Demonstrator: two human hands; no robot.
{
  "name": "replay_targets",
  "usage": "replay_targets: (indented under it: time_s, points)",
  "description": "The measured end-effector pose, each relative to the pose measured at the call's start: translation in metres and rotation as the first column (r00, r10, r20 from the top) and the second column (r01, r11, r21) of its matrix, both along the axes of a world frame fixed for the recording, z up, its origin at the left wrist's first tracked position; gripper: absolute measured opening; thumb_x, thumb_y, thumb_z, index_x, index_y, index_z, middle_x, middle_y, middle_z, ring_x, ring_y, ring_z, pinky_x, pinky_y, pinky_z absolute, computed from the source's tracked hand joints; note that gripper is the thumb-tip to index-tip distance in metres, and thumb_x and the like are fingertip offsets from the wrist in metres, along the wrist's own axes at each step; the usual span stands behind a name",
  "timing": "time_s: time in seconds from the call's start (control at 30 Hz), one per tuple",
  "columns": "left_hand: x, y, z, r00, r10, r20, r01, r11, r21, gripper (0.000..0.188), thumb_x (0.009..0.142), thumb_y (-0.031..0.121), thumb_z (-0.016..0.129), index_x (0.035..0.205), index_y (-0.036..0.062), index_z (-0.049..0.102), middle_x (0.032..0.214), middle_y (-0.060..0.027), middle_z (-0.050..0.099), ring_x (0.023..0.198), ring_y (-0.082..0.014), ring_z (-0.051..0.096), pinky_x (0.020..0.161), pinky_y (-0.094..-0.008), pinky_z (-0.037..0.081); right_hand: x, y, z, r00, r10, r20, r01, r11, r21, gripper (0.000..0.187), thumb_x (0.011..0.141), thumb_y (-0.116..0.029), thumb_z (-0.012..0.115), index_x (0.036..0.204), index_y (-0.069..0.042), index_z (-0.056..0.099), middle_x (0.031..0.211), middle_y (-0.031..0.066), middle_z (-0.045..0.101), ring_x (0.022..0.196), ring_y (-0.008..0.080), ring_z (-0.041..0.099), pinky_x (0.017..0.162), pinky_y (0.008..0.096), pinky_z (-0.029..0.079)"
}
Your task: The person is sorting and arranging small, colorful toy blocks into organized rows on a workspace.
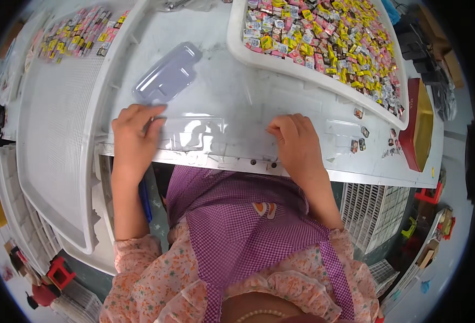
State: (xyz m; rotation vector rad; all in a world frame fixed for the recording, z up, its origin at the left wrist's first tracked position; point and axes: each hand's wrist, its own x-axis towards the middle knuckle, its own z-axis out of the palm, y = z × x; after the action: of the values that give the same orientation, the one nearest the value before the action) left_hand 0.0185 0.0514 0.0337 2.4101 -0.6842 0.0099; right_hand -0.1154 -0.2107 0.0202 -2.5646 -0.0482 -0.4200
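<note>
A clear plastic blister piece [194, 132] lies flat at the table's near edge, glossy with reflections. My left hand [135, 129] is at its left end, thumb and forefinger apart with a gap between their tips. My right hand [296, 137] hovers over the table farther right, its fingers curled and the fingertips drawn together. Whether thin clear plastic is between them cannot be made out. Beyond my left hand rests a bluish clear plastic blister shell [167, 72] with a moulded shape.
A large white tray [318, 76] full of small colourful boxes fills the far right. Several tiny dark pieces [358, 144] lie beside a red and gold box [421, 129]. On the left stands a white mesh tray [60, 129] with rows of small packs [81, 32].
</note>
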Motion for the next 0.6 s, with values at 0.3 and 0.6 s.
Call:
replay_targets:
  time_s: [0.3, 0.6]
  points:
    - [-0.004, -0.003, 0.000, 0.966, -0.024, 0.258, 0.014, 0.999, 0.041, 0.029, 0.077, 0.009, 0.068, 0.106, 0.0143, 0.067, 0.098, -0.0056, 0.060, 0.094, -0.0260, 0.055, 0.085, -0.0386, 0.037, -0.007, 0.004, -0.007, 0.987, -0.063, 0.148, 0.073, 0.995, -0.062, 0.029, 0.070, -0.002, 0.070, 0.096, -0.007, 0.060, 0.093, 0.0076, 0.057, 0.088, 0.0294, 0.052, 0.079, 0.0390, 0.042]
    - [-0.014, -0.079, -0.009, 0.873, -0.446, 0.195, 0.386, 0.878, 0.282, 0.059, 0.083, 0.032, 0.064, 0.137, 0.0226, 0.045, 0.146, -0.0056, 0.036, 0.139, -0.0320, 0.022, 0.112, -0.0526, 0.010, -0.007, -0.018, -0.006, 0.978, -0.208, -0.005, 0.198, 0.937, -0.287, 0.056, 0.081, -0.032, 0.065, 0.132, -0.015, 0.049, 0.141, 0.0109, 0.040, 0.129, 0.0352, 0.032, 0.106, 0.0507, 0.022]
